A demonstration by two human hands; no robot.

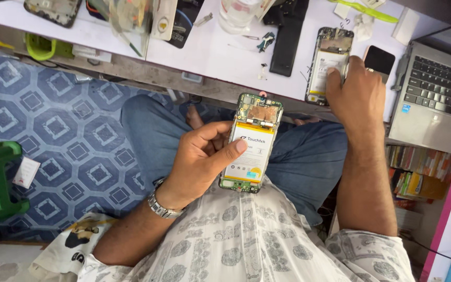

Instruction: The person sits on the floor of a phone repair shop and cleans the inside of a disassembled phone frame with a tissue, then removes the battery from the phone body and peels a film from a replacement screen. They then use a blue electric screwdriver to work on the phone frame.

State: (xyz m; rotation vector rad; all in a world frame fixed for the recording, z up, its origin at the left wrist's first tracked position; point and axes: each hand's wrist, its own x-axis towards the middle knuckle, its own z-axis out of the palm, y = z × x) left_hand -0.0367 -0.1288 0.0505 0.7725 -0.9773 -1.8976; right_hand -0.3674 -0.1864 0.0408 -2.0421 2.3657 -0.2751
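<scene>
Now left hand (199, 159) grips opened phone (251, 142) at frame middle, thumb on battery. Right hand (355, 94) presses flat on second opened phone (325, 60), upper right, beside laptop (434, 99).

A phone repair shop

Opened phones (330, 62) with their insides showing lay on a white work table (210, 52), near small tools (265, 40) (tiny ones) and a laptop (437, 99). The floor (63, 136) had blue patterned tiles.

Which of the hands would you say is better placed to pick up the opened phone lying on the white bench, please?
Right. The right hand already rests on the benchtop phone; the left hand is occupied holding another opened phone over the lap.
</scene>
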